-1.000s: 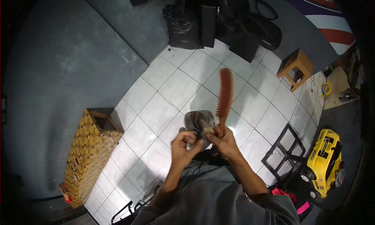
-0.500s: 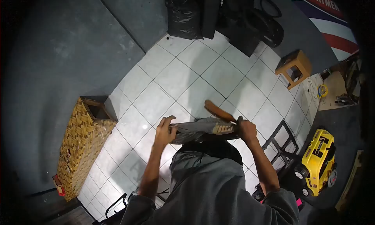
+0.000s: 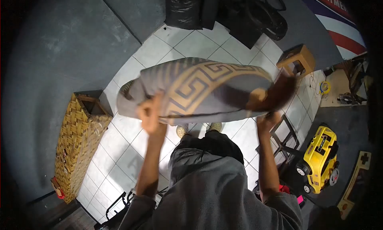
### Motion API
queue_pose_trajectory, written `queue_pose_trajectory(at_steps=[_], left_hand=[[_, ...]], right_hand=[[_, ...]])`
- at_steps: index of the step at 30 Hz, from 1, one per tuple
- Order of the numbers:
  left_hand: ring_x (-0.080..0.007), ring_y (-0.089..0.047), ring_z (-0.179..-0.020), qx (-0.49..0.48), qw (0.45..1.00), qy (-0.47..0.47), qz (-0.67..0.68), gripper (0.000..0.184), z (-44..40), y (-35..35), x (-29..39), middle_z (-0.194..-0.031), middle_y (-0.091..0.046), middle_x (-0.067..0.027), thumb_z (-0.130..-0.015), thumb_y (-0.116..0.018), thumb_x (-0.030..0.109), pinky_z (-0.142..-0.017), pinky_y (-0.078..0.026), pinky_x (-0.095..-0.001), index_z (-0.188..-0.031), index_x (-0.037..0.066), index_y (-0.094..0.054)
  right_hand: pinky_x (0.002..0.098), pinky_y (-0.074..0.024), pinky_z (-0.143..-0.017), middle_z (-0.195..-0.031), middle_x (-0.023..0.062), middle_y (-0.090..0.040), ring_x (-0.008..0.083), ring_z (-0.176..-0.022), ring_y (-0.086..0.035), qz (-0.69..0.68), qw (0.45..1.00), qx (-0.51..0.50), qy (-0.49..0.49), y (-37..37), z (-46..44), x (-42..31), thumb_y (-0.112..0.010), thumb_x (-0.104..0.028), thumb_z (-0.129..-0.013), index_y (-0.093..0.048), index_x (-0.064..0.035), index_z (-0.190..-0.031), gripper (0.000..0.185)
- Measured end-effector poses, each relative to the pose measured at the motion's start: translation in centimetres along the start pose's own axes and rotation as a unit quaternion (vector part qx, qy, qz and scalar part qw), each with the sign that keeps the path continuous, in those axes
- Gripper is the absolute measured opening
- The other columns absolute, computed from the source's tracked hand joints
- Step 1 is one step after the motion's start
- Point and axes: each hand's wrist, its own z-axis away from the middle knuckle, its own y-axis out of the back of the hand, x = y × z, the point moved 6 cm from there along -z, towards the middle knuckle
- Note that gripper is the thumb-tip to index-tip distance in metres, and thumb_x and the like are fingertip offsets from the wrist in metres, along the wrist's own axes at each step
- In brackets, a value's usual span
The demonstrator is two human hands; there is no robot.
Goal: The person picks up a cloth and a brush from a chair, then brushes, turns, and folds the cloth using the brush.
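Observation:
A grey cushion (image 3: 215, 92) with a gold Greek-key band is held up in front of me, above the tiled floor. My left hand (image 3: 151, 116) grips its near left edge, the fingers blurred by motion. At the cushion's near right corner, my right hand (image 3: 268, 121) is closed. From that hand a brown brush (image 3: 282, 92) sticks up past the cushion's right end, smeared by motion. Whether the right hand also pinches the cushion's edge is hard to make out. Below the cushion, my light clogs (image 3: 215, 127) show on the floor.
A tall woven box (image 3: 79, 138) stands on the left. On the right are an orange-brown stool (image 3: 297, 61), a black metal frame (image 3: 285, 132) and a yellow toy car (image 3: 321, 158). Black bags (image 3: 182, 10) sit at the back by the grey wall.
The cushion has been lifted away from my body and tipped, so its patterned face now shows broadly. The brush has swung from the cushion's middle to its right end.

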Motion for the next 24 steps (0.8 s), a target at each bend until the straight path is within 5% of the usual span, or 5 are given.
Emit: queue_pose_trajectory(at_steps=[4, 6, 8, 18, 24], left_hand=[[-0.0381, -0.052, -0.096, -0.662, 0.705, 0.236, -0.097, 0.03, 21.4, -6.7, -6.0, -0.111, -0.051, -0.0249, -0.083, -0.052, 0.016, -0.079, -0.042, -0.0411, -0.107, -0.003, -0.054], [-0.0359, -0.055, -0.094, -0.455, 0.84, 0.286, 0.069, 0.034, 32.3, -5.7, -13.1, -0.104, -0.055, -0.0252, -0.083, -0.052, 0.017, -0.081, -0.043, -0.0378, -0.112, 0.0, -0.053], [-0.0315, -0.057, -0.093, -0.724, 0.641, 0.217, 0.132, 0.036, 28.9, -4.4, -9.9, -0.102, -0.059, -0.0221, -0.08, -0.051, 0.011, -0.081, -0.045, -0.0342, -0.114, 0.004, -0.054], [-0.0325, -0.037, -0.123, 0.036, 0.969, 0.175, 0.171, 0.071, -5.2, -0.2, 1.6, -0.138, -0.028, -0.0212, -0.062, -0.028, -0.018, -0.085, -0.046, -0.0298, -0.13, 0.0, -0.036], [-0.0383, -0.039, -0.117, -0.318, 0.928, 0.192, 0.015, 0.046, 10.9, -7.0, -2.5, -0.127, -0.039, -0.0262, -0.069, -0.044, -0.007, -0.1, -0.031, -0.0398, -0.114, -0.003, -0.053]], right_hand=[[0.0456, -0.0476, -0.067, -0.081, 0.0225, -0.06, 0.0365, -0.076, -0.06, 0.169, 0.803, -0.524, -0.227, -5.4, 17.1, 6.7, -0.055, -0.023, -0.075, -0.061, -0.0059, -0.096, 0.028], [0.0474, -0.0484, -0.068, -0.082, 0.0215, -0.061, 0.04, -0.077, -0.059, 0.234, 0.677, -0.654, -0.244, -4.3, 18.6, 5.6, -0.054, -0.019, -0.072, -0.062, -0.0078, -0.096, 0.028], [0.0461, -0.0485, -0.07, -0.083, 0.0197, -0.062, 0.038, -0.08, -0.06, 0.174, 0.693, -0.661, -0.23, -4.5, 24.7, 11.1, -0.054, -0.019, -0.071, -0.063, -0.0084, -0.099, 0.031], [0.0277, -0.041, -0.055, -0.072, 0.0106, -0.055, 0.0163, -0.064, -0.053, -0.169, 0.979, 0.012, -0.11, -3.4, -3.4, -2.1, -0.05, -0.009, -0.076, -0.055, 0.0049, -0.089, 0.02], [0.0379, -0.0451, -0.057, -0.072, 0.0195, -0.055, 0.035, -0.063, -0.056, -0.132, 0.976, -0.154, -0.082, -7.3, 6.9, 0.2, -0.051, -0.008, -0.066, -0.056, 0.003, -0.08, 0.018]])
